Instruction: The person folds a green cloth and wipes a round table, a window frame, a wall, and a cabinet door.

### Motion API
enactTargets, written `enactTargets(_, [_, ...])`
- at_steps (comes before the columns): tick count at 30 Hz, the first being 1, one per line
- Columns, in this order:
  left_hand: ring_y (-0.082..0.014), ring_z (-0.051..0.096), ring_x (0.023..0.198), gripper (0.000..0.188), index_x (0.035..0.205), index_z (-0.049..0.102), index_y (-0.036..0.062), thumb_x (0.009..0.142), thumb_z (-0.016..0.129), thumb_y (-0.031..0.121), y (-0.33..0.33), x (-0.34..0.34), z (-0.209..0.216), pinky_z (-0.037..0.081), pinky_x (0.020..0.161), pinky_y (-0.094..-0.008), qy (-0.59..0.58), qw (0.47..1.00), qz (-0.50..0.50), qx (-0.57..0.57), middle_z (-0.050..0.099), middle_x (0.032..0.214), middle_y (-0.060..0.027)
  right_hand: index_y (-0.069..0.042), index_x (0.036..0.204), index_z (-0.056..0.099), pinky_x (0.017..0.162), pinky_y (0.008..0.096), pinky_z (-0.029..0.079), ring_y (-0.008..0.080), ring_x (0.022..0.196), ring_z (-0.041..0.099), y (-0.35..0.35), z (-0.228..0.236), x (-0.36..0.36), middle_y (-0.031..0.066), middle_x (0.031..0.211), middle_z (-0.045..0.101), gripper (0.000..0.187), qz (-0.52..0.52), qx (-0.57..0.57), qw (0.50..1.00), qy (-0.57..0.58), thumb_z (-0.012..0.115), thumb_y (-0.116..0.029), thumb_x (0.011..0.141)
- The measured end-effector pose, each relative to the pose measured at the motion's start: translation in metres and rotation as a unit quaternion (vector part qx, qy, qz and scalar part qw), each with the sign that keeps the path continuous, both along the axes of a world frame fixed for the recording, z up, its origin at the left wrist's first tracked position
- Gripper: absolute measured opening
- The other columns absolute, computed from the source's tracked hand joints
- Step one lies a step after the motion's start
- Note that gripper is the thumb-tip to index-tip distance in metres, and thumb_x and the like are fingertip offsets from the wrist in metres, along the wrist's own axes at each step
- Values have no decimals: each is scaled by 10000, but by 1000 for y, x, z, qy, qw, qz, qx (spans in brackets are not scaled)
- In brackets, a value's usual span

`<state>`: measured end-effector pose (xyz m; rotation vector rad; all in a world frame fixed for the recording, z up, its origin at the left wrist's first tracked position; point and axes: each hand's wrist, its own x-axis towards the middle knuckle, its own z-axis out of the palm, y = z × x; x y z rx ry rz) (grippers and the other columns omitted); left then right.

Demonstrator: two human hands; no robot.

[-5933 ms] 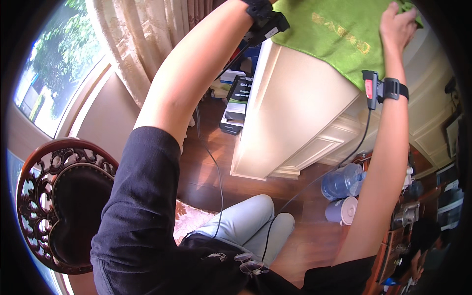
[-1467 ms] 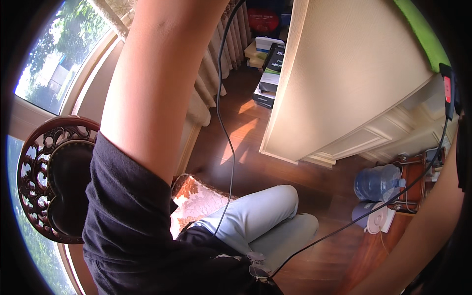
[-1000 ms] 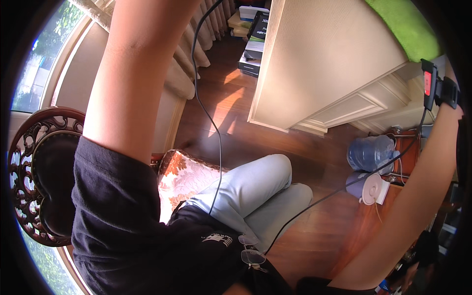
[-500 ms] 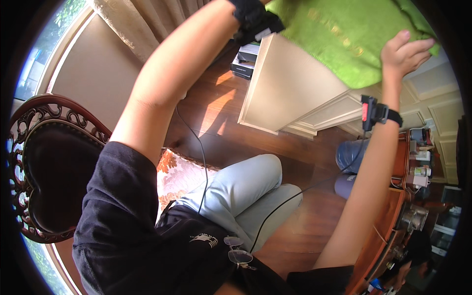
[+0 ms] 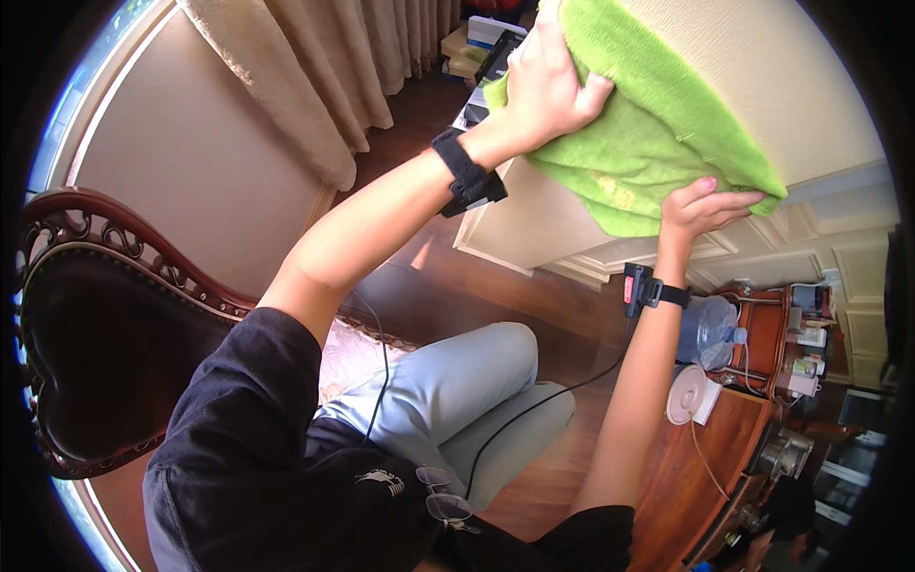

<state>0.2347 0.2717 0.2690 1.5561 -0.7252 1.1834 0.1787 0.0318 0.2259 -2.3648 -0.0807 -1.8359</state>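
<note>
A green towel point(image 5: 658, 119) with a small yellowish pattern lies rumpled against a cream cabinet point(image 5: 724, 57) in the upper part of the view. My left hand point(image 5: 548, 91) grips the towel's left part, with its thumb lying on the fabric and the other fingers pointing away from me. At the towel's lower right corner, my right hand point(image 5: 707, 208) holds the edge, its fingers stretched along the cloth and partly covered by it. Both arms reach forward, each with a black strap and small device at the wrist.
A carved wooden chair point(image 5: 95, 334) with a dark padded back stands at left, near a beige curtain point(image 5: 295, 76). Boxes point(image 5: 477, 48) are stacked beyond the cabinet. At right are a clear water bottle point(image 5: 710, 332) and a wooden table point(image 5: 710, 458). Thin black cables run from my wrists.
Both hands and the towel have come lower and closer to me, the right hand also leftward. My left hand, formerly outside the picture, now shows on the towel. More cabinet surface shows above it.
</note>
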Motion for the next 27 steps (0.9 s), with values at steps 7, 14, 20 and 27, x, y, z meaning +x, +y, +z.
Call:
enactTargets(7, [-472, 547, 1155, 911, 1377, 311, -144, 778, 682, 434, -2, 5, -125, 474, 964, -438, 94, 994, 47, 32, 460, 1326, -360, 225, 1414, -35, 1104, 581, 187, 593, 1280, 260, -4, -116, -4, 502, 1398, 129, 796, -8, 51, 996, 68, 374, -269, 941])
enactTargets(14, [-467, 467, 1269, 952, 1403, 298, -130, 810, 689, 505, -4, -3, -204, 402, 1059, -438, 174, 984, -14, 25, 397, 1410, -350, 276, 1361, 11, 1052, 598, 265, 601, 1218, 312, -16, -225, -24, 512, 1356, 169, 808, -135, 27, 980, 146, 428, -231, 889])
enactTargets(20, [-434, 469, 1277, 882, 1420, 311, -94, 797, 724, 375, 11, -19, -253, 407, 1062, -416, 226, 971, 1, 84, 437, 1408, -291, 258, 1372, 27, 1005, 584, 327, 604, 1153, 375, 2, -249, -48, 498, 1333, 221, 833, -116, 38, 968, 219, 494, -244, 898])
enactTargets(27, [-376, 597, 1056, 371, 1120, 561, 40, 830, 657, 250, 31, -39, -294, 502, 893, -427, 360, 911, -27, 200, 587, 1216, -225, 219, 1404, 82, 985, 553, 382, 583, 1170, 412, 29, -273, -87, 479, 1337, 285, 808, -116, 97, 930, 334, 555, -221, 920])
